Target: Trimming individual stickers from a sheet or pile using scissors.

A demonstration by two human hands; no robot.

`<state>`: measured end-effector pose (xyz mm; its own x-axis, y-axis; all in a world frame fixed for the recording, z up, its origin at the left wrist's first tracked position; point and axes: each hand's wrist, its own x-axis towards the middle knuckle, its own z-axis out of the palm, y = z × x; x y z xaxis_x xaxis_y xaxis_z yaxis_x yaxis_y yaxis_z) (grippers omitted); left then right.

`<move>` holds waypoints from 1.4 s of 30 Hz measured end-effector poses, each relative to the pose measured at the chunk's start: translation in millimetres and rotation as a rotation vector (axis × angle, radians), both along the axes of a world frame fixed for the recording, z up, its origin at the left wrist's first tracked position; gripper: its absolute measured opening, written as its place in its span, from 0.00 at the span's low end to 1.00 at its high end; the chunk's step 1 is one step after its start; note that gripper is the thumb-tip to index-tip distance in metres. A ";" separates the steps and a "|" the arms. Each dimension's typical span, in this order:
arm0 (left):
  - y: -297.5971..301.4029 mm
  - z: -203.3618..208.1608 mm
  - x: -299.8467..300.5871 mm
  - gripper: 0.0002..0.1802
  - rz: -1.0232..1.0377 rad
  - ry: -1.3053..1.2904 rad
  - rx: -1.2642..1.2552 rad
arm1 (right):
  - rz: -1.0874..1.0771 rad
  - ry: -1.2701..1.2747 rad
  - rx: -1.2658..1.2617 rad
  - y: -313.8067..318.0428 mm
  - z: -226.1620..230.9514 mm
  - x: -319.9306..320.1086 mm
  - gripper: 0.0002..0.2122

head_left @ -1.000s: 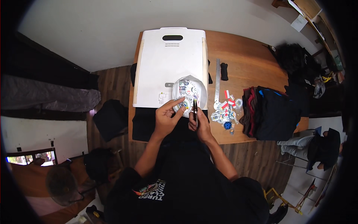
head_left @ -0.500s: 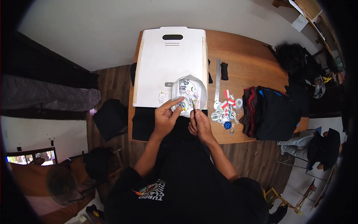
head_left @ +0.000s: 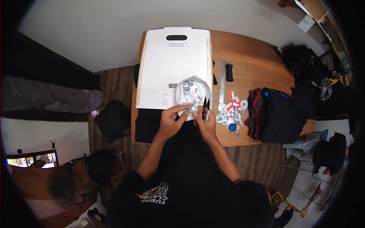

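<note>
My left hand (head_left: 172, 123) is closed, pinching a round printed sticker (head_left: 185, 110) between thumb and fingers at its left edge. My right hand (head_left: 205, 126) holds a small pair of scissors (head_left: 206, 105), its dark blades pointing up and away from the sticker. The right thumb and fingertips also touch the sticker's right edge. Just beyond both hands is a round white bowl (head_left: 208, 88) with many printed cut-outs in it, standing over the near right corner of a large white panel (head_left: 167, 68).
Right of the bowl, loose stickers and red-and-white pieces (head_left: 232, 110) lie on the wooden table (head_left: 251, 57), near a metal ruler (head_left: 222, 79) and a black roll (head_left: 229, 72). Folded dark clothes (head_left: 279, 116) are stacked further right. A person (head_left: 330, 154) is at the far right.
The scissors have swung away from the sticker, their blades now pointing up. My right fingertips have come to the sticker's edge, and the sticker sits slightly nearer to me.
</note>
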<state>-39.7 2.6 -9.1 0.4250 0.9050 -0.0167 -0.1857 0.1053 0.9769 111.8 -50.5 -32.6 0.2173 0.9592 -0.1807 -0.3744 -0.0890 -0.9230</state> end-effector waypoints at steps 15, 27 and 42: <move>-1.0 -4.0 4.5 0.14 0.147 -0.018 0.003 | -0.004 0.039 -0.028 -4.8 0.7 -9.6 0.08; 2.7 1.0 3.9 0.16 0.158 -0.031 0.073 | 0.236 0.314 0.035 -12.7 -4.7 6.1 0.18; 4.2 13.0 6.6 0.19 0.169 -0.096 0.036 | 0.303 0.254 0.066 -16.2 7.1 11.3 0.18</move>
<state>-33.1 6.7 4.0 0.2651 0.9629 0.0498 -0.2903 0.0304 0.9565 123.1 -66.7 -25.5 -0.1207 0.9844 -0.1278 -0.5570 -0.1737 -0.8121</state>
